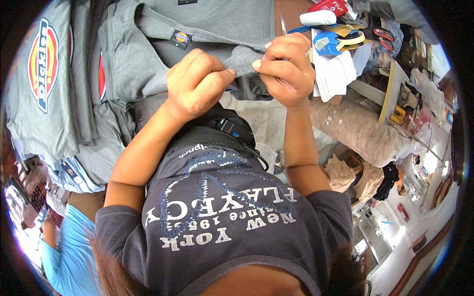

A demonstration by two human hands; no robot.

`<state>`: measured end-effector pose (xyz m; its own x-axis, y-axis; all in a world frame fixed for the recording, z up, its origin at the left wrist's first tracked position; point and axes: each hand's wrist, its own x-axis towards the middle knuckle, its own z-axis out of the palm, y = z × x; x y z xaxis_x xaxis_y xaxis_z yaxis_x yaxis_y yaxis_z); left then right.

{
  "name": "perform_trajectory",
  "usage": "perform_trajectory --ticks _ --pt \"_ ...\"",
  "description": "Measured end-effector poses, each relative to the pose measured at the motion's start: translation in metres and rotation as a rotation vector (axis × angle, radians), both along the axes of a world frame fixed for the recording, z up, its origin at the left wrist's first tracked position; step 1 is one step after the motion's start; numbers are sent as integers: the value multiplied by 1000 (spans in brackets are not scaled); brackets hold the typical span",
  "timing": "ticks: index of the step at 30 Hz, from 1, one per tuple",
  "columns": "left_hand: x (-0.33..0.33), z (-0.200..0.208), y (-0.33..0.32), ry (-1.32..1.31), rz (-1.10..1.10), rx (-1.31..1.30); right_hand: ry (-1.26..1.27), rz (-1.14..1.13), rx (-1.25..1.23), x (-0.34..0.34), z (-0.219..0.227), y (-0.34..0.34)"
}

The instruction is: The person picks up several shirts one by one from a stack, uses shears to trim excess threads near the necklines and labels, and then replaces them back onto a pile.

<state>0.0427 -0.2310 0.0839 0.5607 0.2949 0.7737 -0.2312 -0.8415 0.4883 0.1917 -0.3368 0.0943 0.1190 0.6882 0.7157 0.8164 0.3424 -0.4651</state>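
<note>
While left hand [197, 84] pinches grey shirt [131, 74] — right hand [287, 71] pinches its edge.

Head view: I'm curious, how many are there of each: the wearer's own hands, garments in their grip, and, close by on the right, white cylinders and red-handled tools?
Hands: 2, the left hand and the right hand
Garments held: 1, a grey garment
White cylinders: 1, a white cylinder
Red-handled tools: 1, a red-handled tool
Total: 5
</note>
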Motion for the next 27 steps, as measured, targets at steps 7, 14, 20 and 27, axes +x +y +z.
perform_trajectory --ticks 7,14,20,27 --pt "-4 1 -1 23 -25 10 67 27 47 -6 -4 -2" --pt "-1 8 -4 147 34 -220 186 -6 -67 -6 -1 -5" --pt "-3 5 0 462 -294 -1422 938 -55 -443 -6 0 -2" --pt "-6 3 5 387 -424 -1733 1181 7 -479 -9 2 5"
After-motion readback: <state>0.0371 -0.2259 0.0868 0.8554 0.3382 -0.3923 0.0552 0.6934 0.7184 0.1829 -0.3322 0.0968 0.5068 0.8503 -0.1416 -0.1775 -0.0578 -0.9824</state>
